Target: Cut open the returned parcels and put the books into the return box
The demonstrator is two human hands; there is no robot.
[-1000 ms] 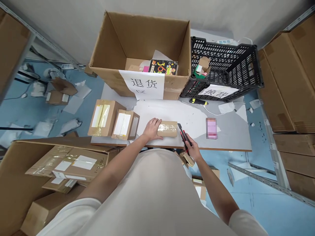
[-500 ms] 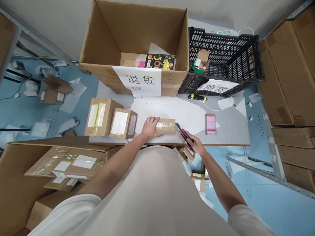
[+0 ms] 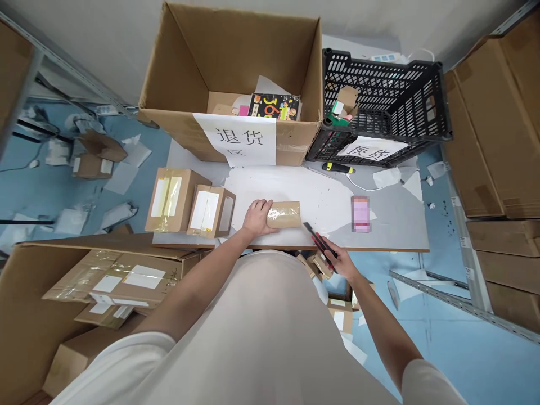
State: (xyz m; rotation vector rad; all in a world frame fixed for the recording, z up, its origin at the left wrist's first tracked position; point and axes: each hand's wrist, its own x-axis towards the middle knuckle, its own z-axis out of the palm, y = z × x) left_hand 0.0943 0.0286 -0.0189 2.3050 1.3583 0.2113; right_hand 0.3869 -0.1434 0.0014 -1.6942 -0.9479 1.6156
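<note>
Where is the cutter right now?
In the head view, the cutter is in the right hand by the table's near edge, its tip just right of the small taped box that the left hand holds.

Black crate (image 3: 375,77) beside large open carton (image 3: 248,50)

Beyond the left grip (image 3: 258,218), a pale grey wall (image 3: 358,22); beneath that grip, a light grey counter (image 3: 396,225) edged in brown. Well right of the right grip (image 3: 340,260), metal shelving (image 3: 447,298). Either side of both grips, blue floor (image 3: 485,365).
</note>
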